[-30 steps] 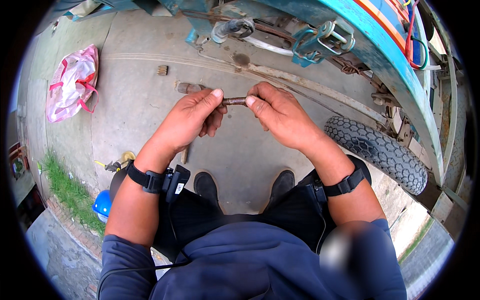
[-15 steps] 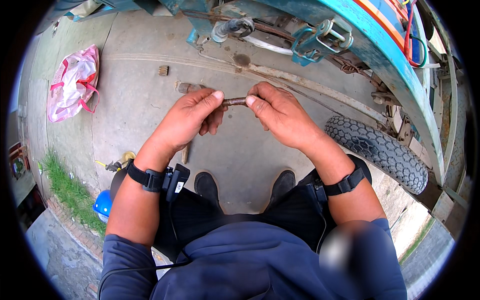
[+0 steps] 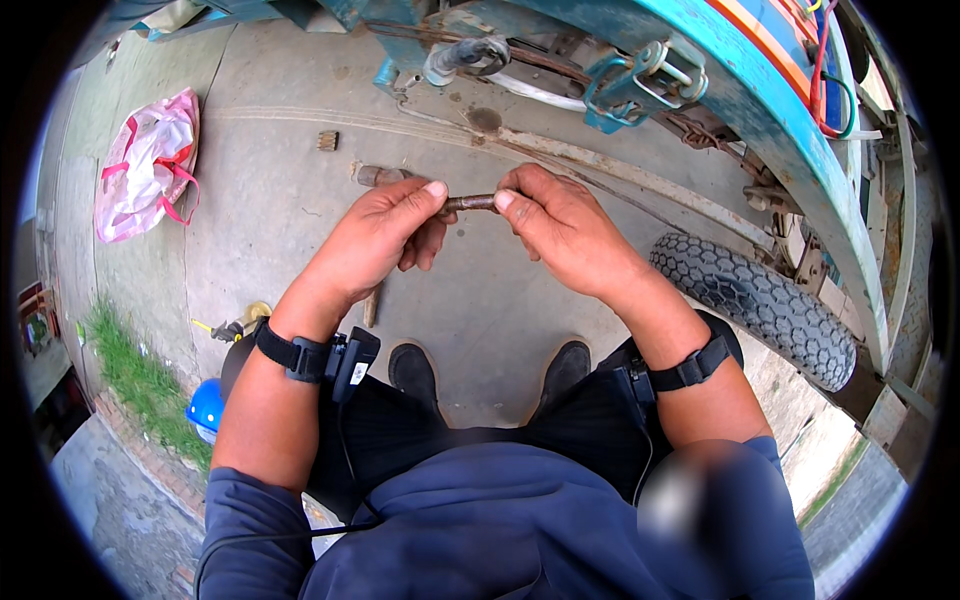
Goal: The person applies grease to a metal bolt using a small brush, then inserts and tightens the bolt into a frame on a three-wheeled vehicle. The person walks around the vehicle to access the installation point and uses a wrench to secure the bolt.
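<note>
A short, dark, rusty metal pin (image 3: 470, 203) is held level between both hands in front of me. My left hand (image 3: 395, 235) pinches one end with thumb and fingers, its lower fingers curled, while my right hand (image 3: 555, 225) pinches the other end. Beneath my left hand a hammer (image 3: 368, 175) lies on the concrete floor, its head showing above the hand and its wooden handle below, partly hidden. A small bristled block (image 3: 327, 141), perhaps a brush, lies farther forward.
A blue metal vehicle frame (image 3: 760, 120) with a tyre (image 3: 750, 305) fills the right side. At left lie a pink-and-white bag (image 3: 145, 165), a blue helmet (image 3: 205, 405), a yellow-handled tool (image 3: 235, 325) and a grass strip (image 3: 140, 375). My shoes (image 3: 410, 370) stand below my hands.
My right thumb and fingers have shifted very slightly to the right on the pin. Otherwise the scene looks the same as a second ago.
</note>
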Available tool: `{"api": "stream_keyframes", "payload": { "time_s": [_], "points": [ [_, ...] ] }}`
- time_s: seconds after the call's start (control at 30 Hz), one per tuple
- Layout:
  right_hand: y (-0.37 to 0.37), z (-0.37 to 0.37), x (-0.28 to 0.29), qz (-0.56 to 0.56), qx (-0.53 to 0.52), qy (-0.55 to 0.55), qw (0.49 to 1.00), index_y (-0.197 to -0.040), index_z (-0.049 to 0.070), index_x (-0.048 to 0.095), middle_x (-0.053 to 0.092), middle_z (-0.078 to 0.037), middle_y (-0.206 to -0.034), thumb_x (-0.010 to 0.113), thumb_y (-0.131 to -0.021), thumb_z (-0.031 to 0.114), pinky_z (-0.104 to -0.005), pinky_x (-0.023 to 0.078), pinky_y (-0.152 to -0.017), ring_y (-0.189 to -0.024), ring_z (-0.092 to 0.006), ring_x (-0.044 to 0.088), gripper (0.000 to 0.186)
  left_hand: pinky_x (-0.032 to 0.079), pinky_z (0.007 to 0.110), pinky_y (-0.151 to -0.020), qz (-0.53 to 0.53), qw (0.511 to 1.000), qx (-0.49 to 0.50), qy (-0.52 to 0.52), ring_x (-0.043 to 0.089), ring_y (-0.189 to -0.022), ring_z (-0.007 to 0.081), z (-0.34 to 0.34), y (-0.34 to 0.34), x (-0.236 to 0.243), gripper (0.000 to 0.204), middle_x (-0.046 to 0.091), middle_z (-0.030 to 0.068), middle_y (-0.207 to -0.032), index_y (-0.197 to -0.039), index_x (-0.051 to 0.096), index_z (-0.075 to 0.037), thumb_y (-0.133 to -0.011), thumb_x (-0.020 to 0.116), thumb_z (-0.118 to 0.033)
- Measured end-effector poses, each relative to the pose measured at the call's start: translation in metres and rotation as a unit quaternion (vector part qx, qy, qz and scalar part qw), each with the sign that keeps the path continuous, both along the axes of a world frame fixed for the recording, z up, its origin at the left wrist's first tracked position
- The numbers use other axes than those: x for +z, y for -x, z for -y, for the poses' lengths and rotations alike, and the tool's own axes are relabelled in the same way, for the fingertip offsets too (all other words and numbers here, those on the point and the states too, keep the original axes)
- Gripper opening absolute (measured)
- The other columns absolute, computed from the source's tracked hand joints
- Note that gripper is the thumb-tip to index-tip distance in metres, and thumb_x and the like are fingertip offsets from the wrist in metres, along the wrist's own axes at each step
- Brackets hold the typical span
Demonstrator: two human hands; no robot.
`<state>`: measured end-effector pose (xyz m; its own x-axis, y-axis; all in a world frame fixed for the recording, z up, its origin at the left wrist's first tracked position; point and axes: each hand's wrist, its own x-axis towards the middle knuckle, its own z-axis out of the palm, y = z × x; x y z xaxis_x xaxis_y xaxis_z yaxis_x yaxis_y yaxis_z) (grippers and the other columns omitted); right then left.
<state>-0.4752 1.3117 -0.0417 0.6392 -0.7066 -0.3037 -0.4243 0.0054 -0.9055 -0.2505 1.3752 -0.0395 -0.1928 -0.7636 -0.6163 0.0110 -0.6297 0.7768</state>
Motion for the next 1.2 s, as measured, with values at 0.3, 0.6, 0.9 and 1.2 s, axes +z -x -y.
{"api": "stream_keyframes", "payload": {
  "time_s": [0.3, 0.6, 0.9, 1.2],
  "points": [
    [0.001, 0.001, 0.000, 0.008, -0.009, -0.025, 1.000, -0.097, 0.001, 0.057, 0.061, -0.016, -0.081, 0.052, -0.097, 0.029, -0.0421, 0.046, -0.074, -0.082, -0.0339, 0.060, 0.028, 0.038, 0.021, -0.053, 0.028, 0.995, 0.036, 0.084, 0.055, -0.064, 0.0080, -0.001, 0.012, 0.006, 0.029, 0.057, 0.0008, -0.076, -0.101, 0.058, -0.006, -0.100, 0.051, -0.034],
    [0.002, 0.002, 0.000, 0.004, -0.013, -0.019, 1.000, -0.097, 0.001, 0.057, 0.061, -0.017, -0.082, 0.052, -0.097, 0.030, -0.0423, 0.046, -0.074, -0.083, -0.0344, 0.060, 0.029, 0.038, 0.021, -0.053, 0.013, 1.000, 0.004, -0.010, 0.053, -0.061, 0.0081, 0.000, 0.001, 0.000, 0.037, 0.058, -0.0007, -0.074, -0.093, 0.060, -0.006, -0.100, 0.048, -0.040],
    [0.007, 0.002, -0.002, -0.008, -0.048, -0.028, 0.998, -0.096, 0.000, 0.057, 0.061, -0.017, -0.082, 0.052, -0.096, 0.029, -0.0421, 0.045, -0.076, -0.084, -0.0345, 0.059, 0.029, 0.041, 0.023, -0.058, 0.219, 0.975, -0.001, 0.025, 0.058, -0.071, 0.0092, -0.003, -0.021, -0.035, 0.030, 0.062, 0.0016, -0.086, -0.106, 0.061, -0.003, -0.093, 0.062, -0.029],
    [0.015, 0.000, 0.007, 0.018, -0.062, -0.027, 0.998, -0.094, 0.000, 0.056, 0.058, -0.015, -0.077, 0.055, -0.093, 0.024, -0.0396, 0.044, -0.070, -0.075, -0.0309, 0.057, 0.024, 0.051, 0.037, -0.072, 0.474, 0.864, -0.152, 0.075, 0.065, -0.079, 0.0281, 0.005, -0.129, -0.080, 0.028, 0.068, 0.0150, -0.091, -0.101, 0.064, 0.000, -0.081, 0.068, -0.019]
  ]
}}
